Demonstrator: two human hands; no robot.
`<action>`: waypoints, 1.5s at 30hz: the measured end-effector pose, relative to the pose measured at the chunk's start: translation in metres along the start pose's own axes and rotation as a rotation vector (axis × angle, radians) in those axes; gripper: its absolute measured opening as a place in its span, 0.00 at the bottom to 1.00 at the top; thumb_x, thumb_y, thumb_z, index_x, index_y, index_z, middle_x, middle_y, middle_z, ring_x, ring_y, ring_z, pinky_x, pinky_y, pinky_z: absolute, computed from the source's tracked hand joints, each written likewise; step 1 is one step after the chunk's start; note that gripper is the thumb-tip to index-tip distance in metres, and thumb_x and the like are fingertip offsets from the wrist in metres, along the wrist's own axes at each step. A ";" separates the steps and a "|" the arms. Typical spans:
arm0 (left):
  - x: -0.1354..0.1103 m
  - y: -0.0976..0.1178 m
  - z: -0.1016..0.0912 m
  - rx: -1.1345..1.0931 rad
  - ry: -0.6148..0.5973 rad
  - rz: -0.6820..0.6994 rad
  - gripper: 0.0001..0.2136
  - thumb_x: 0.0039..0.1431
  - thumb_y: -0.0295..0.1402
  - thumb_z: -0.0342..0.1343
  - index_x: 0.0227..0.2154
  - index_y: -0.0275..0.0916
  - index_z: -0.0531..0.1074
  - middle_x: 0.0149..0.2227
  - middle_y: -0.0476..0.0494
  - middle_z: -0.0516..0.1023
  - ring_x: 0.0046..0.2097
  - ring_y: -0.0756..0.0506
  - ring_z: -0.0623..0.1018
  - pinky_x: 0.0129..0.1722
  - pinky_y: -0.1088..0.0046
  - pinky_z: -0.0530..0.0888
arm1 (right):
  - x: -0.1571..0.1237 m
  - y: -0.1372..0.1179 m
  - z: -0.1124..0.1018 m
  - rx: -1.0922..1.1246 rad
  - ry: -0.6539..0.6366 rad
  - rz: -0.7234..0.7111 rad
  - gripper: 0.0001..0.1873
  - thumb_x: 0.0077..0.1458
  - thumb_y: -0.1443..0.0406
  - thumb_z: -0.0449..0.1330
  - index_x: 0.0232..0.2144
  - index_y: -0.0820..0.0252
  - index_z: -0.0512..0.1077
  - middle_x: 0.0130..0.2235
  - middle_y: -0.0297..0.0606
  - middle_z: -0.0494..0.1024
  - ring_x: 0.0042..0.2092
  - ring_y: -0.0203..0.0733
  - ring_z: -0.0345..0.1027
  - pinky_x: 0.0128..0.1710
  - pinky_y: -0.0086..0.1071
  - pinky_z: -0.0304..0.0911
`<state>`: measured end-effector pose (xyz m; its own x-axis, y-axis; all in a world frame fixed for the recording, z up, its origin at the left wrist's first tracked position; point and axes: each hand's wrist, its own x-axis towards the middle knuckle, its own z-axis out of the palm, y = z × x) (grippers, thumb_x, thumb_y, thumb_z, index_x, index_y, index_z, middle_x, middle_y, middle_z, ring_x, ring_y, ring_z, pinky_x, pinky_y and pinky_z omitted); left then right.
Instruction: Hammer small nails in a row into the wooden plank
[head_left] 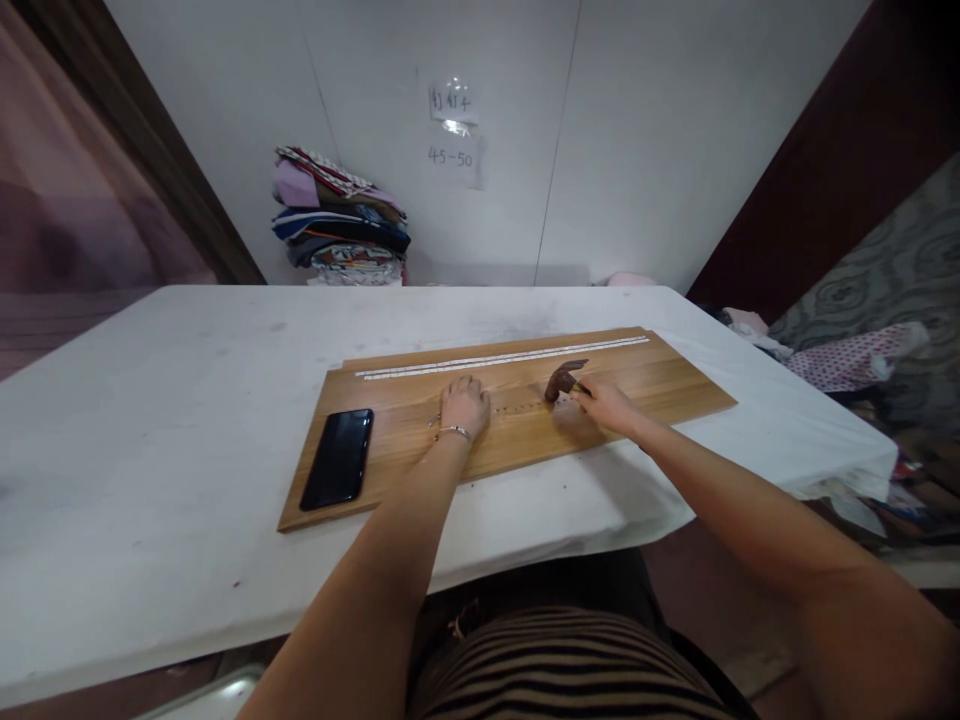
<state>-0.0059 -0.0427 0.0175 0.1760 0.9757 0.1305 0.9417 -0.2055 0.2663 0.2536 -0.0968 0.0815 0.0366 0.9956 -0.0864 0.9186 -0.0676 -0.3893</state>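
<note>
My right hand (606, 405) is closed round the handle of a claw hammer (561, 382). The hammer's brown head is just over the wooden board (420, 440), close to the right end of a row of nails (517, 408). Whether the head touches a nail I cannot tell. My left hand (465, 404), with a bracelet at the wrist, rests palm down on the board at the row's left end. Its fingers lie on the wood, slightly bent, and what is under the palm is hidden. Some small nails (433, 420) show beside that hand.
A black phone (337, 458) lies on the board's left end. Two white measuring strips (502, 358) run along its far side. The board lies on a table with a white cloth (187, 430). Folded clothes (341, 220) are stacked at the back, against the wall.
</note>
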 end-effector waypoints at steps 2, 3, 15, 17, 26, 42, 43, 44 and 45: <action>0.000 0.000 0.000 -0.004 0.006 0.002 0.14 0.69 0.32 0.45 0.44 0.37 0.76 0.54 0.35 0.77 0.58 0.38 0.73 0.59 0.60 0.67 | -0.001 0.001 0.000 0.010 -0.001 -0.008 0.11 0.65 0.63 0.54 0.37 0.60 0.75 0.30 0.38 0.79 0.33 0.41 0.70 0.37 0.30 0.59; 0.000 -0.001 0.001 -0.005 0.008 0.003 0.14 0.69 0.32 0.45 0.44 0.37 0.76 0.54 0.35 0.77 0.58 0.38 0.74 0.59 0.60 0.67 | -0.001 0.002 0.000 0.015 0.000 -0.010 0.11 0.65 0.62 0.54 0.36 0.60 0.75 0.30 0.37 0.79 0.33 0.41 0.70 0.36 0.30 0.58; 0.002 -0.003 0.005 -0.011 0.010 -0.003 0.14 0.69 0.32 0.45 0.45 0.38 0.76 0.55 0.35 0.77 0.59 0.38 0.74 0.59 0.60 0.67 | -0.002 0.000 -0.002 -0.020 0.003 -0.024 0.12 0.65 0.63 0.54 0.35 0.61 0.75 0.32 0.40 0.80 0.35 0.43 0.71 0.38 0.31 0.59; 0.002 -0.002 0.004 -0.012 0.007 0.000 0.14 0.69 0.32 0.45 0.45 0.37 0.76 0.55 0.34 0.77 0.59 0.37 0.74 0.59 0.59 0.67 | -0.002 0.001 -0.002 -0.018 0.000 -0.025 0.12 0.66 0.63 0.54 0.35 0.61 0.75 0.32 0.40 0.80 0.35 0.43 0.71 0.38 0.31 0.59; 0.002 -0.002 0.004 -0.002 0.006 -0.002 0.14 0.69 0.32 0.45 0.45 0.38 0.76 0.55 0.35 0.77 0.58 0.38 0.74 0.59 0.61 0.67 | -0.001 0.000 -0.003 -0.015 -0.012 0.003 0.11 0.66 0.63 0.54 0.36 0.60 0.75 0.33 0.40 0.80 0.34 0.42 0.71 0.36 0.31 0.59; -0.001 0.000 -0.002 -0.003 -0.006 -0.008 0.14 0.69 0.32 0.45 0.45 0.39 0.76 0.55 0.35 0.77 0.58 0.38 0.74 0.59 0.60 0.67 | 0.000 0.006 0.003 0.022 0.036 -0.026 0.10 0.64 0.62 0.56 0.36 0.60 0.75 0.32 0.39 0.79 0.34 0.41 0.69 0.34 0.30 0.57; -0.001 0.000 -0.002 -0.003 -0.008 -0.008 0.14 0.69 0.32 0.45 0.45 0.39 0.76 0.55 0.35 0.77 0.58 0.38 0.73 0.59 0.60 0.67 | 0.000 0.006 0.003 0.026 0.036 -0.025 0.10 0.65 0.62 0.56 0.35 0.60 0.75 0.32 0.38 0.79 0.33 0.40 0.69 0.34 0.29 0.57; -0.001 0.001 -0.003 -0.003 -0.009 -0.008 0.14 0.69 0.32 0.45 0.45 0.39 0.76 0.55 0.35 0.77 0.59 0.38 0.73 0.59 0.60 0.67 | -0.001 0.006 0.003 0.032 0.031 -0.025 0.10 0.65 0.62 0.55 0.35 0.60 0.74 0.32 0.38 0.79 0.33 0.40 0.69 0.34 0.29 0.57; -0.001 0.000 -0.003 -0.004 -0.010 -0.009 0.14 0.69 0.32 0.45 0.45 0.39 0.76 0.55 0.35 0.77 0.59 0.38 0.73 0.59 0.60 0.67 | -0.001 0.005 0.003 0.037 0.023 -0.023 0.10 0.65 0.62 0.55 0.34 0.60 0.74 0.31 0.38 0.79 0.33 0.40 0.69 0.34 0.29 0.57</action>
<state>-0.0064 -0.0437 0.0202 0.1703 0.9783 0.1184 0.9421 -0.1968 0.2716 0.2574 -0.0983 0.0769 0.0248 0.9981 -0.0562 0.9043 -0.0463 -0.4244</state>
